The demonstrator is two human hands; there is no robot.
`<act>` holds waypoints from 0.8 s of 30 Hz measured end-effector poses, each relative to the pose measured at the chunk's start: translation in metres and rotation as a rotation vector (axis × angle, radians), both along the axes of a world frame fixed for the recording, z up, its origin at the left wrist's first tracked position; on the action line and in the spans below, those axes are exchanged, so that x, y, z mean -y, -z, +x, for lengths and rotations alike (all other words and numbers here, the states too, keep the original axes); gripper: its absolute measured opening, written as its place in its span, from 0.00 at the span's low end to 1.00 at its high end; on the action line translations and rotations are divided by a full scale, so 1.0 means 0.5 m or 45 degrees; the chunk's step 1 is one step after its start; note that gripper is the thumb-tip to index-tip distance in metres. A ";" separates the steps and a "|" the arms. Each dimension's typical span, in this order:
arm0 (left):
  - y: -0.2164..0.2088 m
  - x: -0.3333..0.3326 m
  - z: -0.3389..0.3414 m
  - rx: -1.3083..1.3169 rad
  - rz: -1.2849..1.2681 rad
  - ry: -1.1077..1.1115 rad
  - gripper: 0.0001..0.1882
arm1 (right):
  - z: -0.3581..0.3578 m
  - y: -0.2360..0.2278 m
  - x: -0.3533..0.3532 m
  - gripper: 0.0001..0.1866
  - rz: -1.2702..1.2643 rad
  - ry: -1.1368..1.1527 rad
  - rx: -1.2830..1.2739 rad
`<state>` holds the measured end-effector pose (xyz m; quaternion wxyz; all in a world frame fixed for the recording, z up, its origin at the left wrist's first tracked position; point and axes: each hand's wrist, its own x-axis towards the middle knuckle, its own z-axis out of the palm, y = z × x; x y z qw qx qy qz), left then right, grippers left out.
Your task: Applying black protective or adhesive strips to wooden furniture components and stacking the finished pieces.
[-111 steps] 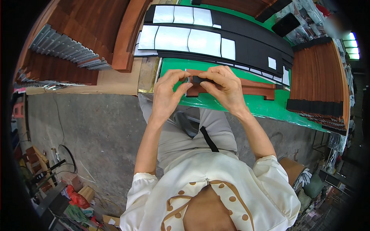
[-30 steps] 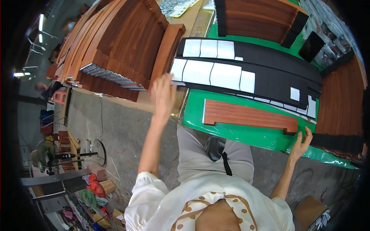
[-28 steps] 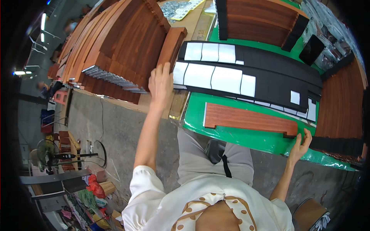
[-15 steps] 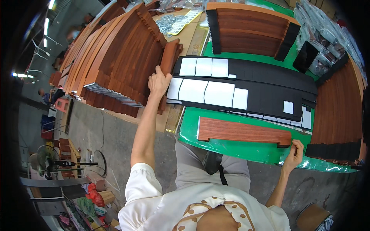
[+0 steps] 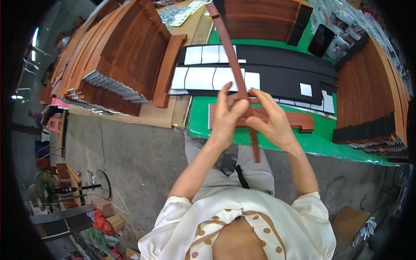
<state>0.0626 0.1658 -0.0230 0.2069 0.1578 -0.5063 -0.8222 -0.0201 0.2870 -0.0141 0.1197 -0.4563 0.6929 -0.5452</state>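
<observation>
Both hands on the wood now: the left hand (image 5: 226, 121) and the right hand (image 5: 275, 123) are clamped on one long wooden board (image 5: 230, 50), thumbs and fingers closed about its near part from either side, though some fingertips are hidden. Up it goes, narrow edge showing, raised over the table (image 5: 203, 125) and slanting away, far end toward the upright boards (image 5: 260, 19) at the back, blurred near end out over the lap. Right beneath the hands, a second board (image 5: 294, 119) lies flat on the green surface, partly covered by them. Just beyond, black strips (image 5: 281, 80) lie in layers, white sheets (image 5: 199, 78) on them. A tall stack (image 5: 130, 56) stands to the left, another stack (image 5: 368, 82) to the right, and a dark phone (image 5: 320, 40) sits near the far right corner.
</observation>
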 end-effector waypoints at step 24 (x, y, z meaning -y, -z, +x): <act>0.135 0.122 0.101 0.286 -1.386 -0.362 0.14 | -0.147 0.091 -0.163 0.16 0.651 0.020 -0.643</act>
